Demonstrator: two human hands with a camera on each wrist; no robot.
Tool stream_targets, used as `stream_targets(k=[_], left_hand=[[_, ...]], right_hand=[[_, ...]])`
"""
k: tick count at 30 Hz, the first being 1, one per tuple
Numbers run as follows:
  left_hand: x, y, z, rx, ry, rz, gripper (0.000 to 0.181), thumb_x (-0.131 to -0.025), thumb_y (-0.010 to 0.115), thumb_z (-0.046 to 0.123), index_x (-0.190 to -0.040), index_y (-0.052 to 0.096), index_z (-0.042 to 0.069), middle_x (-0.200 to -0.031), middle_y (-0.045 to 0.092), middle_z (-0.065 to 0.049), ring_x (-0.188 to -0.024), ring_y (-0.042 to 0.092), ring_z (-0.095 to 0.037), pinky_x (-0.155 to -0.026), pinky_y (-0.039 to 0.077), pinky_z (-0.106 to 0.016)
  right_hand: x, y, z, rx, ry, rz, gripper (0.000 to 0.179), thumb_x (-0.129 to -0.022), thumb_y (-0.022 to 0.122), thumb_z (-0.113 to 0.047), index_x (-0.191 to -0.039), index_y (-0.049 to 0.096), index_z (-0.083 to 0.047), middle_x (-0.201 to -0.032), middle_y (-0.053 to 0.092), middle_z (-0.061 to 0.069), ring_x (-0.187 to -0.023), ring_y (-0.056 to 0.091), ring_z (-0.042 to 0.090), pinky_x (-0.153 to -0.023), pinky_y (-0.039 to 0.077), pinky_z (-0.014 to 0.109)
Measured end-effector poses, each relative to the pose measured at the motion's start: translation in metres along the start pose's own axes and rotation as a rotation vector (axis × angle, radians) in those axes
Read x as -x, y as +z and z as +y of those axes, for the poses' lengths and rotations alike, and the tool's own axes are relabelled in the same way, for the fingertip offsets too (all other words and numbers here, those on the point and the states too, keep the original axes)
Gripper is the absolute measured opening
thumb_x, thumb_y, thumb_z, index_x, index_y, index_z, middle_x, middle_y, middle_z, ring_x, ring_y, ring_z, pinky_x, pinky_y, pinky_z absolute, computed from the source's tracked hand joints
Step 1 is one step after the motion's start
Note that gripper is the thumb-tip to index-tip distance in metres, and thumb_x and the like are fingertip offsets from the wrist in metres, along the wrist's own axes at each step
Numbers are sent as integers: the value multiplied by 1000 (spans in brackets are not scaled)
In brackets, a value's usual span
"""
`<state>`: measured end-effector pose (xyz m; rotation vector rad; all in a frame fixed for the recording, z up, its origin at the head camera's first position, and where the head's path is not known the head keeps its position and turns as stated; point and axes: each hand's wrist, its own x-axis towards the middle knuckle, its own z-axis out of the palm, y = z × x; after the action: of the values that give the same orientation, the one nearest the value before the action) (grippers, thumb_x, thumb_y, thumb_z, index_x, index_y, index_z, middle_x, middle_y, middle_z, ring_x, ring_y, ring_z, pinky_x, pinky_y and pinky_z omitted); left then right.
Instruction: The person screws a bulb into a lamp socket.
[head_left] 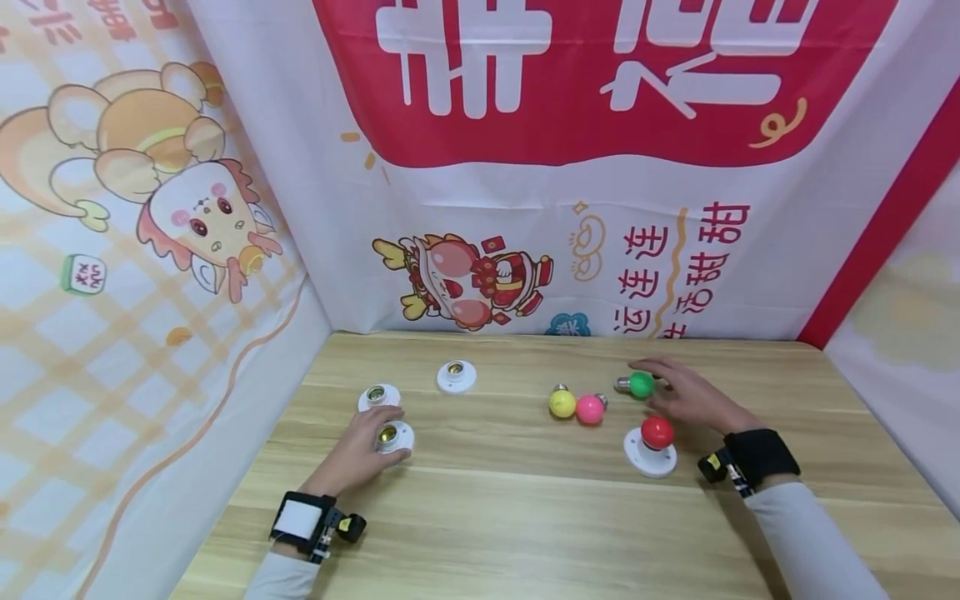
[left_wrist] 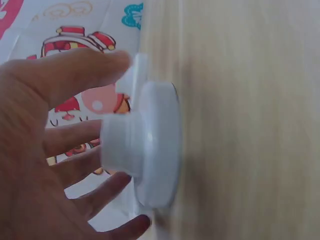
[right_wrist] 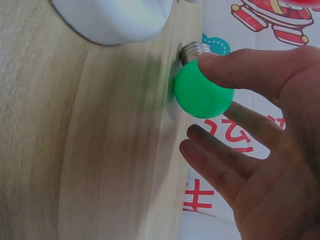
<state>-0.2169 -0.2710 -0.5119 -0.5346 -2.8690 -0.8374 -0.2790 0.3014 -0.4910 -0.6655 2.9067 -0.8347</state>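
Note:
My left hand is around a white lamp holder with a brass-coloured socket, at the table's left. Its thumb and fingers are spread on either side of the round base; whether they touch it is unclear. At the right, my right hand reaches over a green light bulb that lies on its side, metal cap to the left. In the right wrist view, the thumb overlaps the green bulb and a finger passes behind it; the other fingers are extended. Firm contact cannot be made out.
Two more white lamp holders, one beside the left hand and one farther back, stand on the wooden table. A yellow bulb and a pink bulb lie together. A red bulb sits upright in a holder near the right hand.

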Motion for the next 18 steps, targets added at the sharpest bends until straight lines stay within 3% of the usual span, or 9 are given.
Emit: stream_targets(k=[8, 18], left_hand=[[4, 2, -13, -10, -5, -9, 65, -84, 91, 26, -138, 65, 2, -148, 62, -19, -142, 46, -47, -119, 40, -68], [3, 3, -14, 8, -132, -77, 81, -81, 93, 35, -147, 58, 2, -151, 58, -21, -143, 46, -44, -120, 43, -64]], right_hand=[[-3, 4, 4, -4, 20, -11, 59, -95, 77, -4, -151, 57, -2, -154, 53, 30, -140, 51, 51, -114, 47, 70], [-7, 5, 6, -28, 125, -19, 53, -98, 78, -17, -146, 59, -4, -146, 60, 25, -117, 65, 35, -103, 58, 59]])
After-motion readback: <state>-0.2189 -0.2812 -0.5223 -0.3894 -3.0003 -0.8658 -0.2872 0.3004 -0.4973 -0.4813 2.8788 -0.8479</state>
